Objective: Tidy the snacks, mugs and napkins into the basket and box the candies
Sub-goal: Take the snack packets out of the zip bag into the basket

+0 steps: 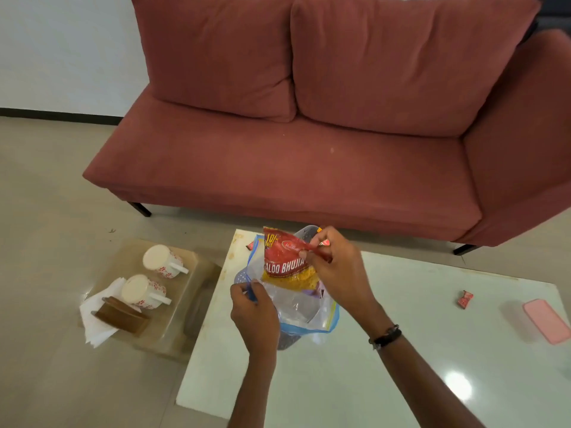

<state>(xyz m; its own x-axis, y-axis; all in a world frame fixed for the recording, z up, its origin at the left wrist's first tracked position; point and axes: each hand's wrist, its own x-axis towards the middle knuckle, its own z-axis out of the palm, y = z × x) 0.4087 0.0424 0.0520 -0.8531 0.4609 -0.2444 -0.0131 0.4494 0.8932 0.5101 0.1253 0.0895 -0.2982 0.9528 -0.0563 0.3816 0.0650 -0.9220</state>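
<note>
My right hand (336, 267) pinches the top corner of a red and yellow Aloo Bhujia snack packet (285, 261), holding it over the mouth of a clear zip bag (304, 310). My left hand (251, 313) grips the bag's blue edge. The bag lies over a grey-purple perforated basket (285, 339) on the white table (386, 366). Two white mugs with red flowers (160, 261) (142, 290) lie on a low glass side table, beside white napkins (95, 322) and a brown wooden holder (120, 316). A red candy (464, 299) lies on the table at right.
A pink lid or box (545, 324) sits at the table's right edge. A red sofa (309, 134) stands behind the table. More small wrappers (249, 246) peek out behind the basket. Beige tile floor lies at left.
</note>
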